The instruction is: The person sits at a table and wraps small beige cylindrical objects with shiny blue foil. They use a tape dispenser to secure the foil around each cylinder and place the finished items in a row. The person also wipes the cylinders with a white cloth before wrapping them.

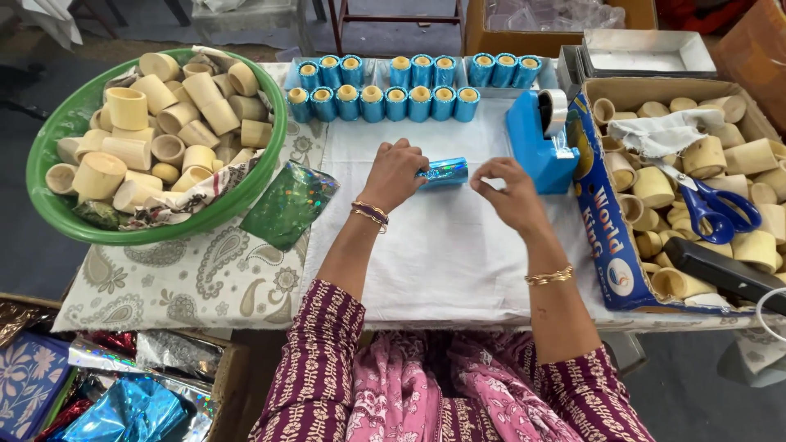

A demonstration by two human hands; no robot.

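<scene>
Head cam, only view there was. The left hand (395, 173) was closed around a bamboo cup half-wrapped in shiny blue foil (443, 172), lying on its side on the white cloth (442, 254). The right hand (512, 194) sat just beside it, fingertips pinched narrow on what looked like a bit of tape, couldn't tell for sure. Roughly seventeen finished blue cups (393, 90) were lined up behind. Loads left though: a full green basket (57, 209) and a cardboard box (602, 221) of bare ones, I'd say early-to-middle.
</scene>
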